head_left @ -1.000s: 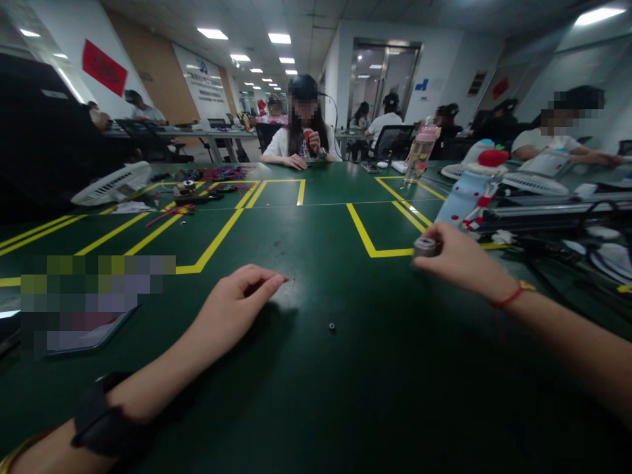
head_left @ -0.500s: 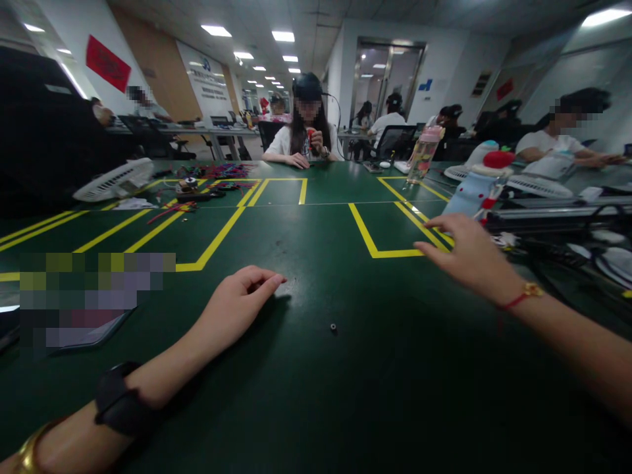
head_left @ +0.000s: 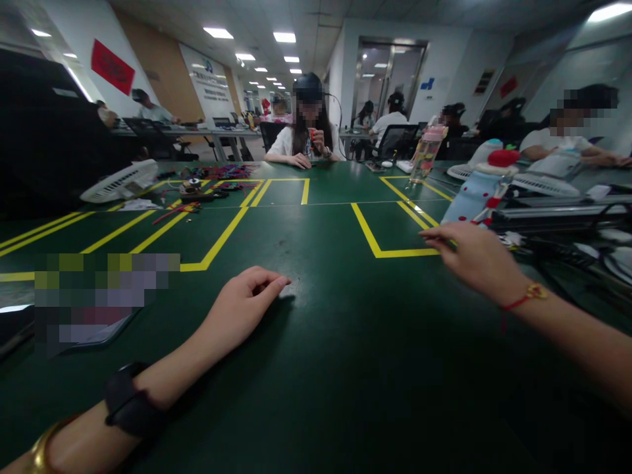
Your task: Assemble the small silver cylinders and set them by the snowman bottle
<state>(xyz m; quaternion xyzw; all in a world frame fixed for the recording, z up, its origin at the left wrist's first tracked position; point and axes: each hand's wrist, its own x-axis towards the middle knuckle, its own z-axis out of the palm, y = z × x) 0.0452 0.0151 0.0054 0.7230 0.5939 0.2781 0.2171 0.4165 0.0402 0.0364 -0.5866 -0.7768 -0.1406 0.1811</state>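
My left grip (head_left: pixel 241 303) is nearly closed above the counter (head_left: pixel 336 368), thumb against forefinger; whether something tiny is pinched there, I can't tell. My right grip (head_left: pixel 486 260) is partly open over the corner of the yellow tape (head_left: pixel 395 253), fingertips pointing inward, with nothing visible in it. Nearest to it is the blue bottle (head_left: pixel 461 201), upright just beyond my knuckles.

I'd want my right wrist low and steady, with the thumb and forefinger leading, so my knuckles don't knock that tall bottle. Light pressure should suit anything small; a hard squeeze could flick it away.

The blue bottle's wall hides whatever is inside. Farther back stands the clear bottle (head_left: pixel 425 158) with its pink lid (head_left: pixel 434 133) on; its yellowish patches could be contents or printing.
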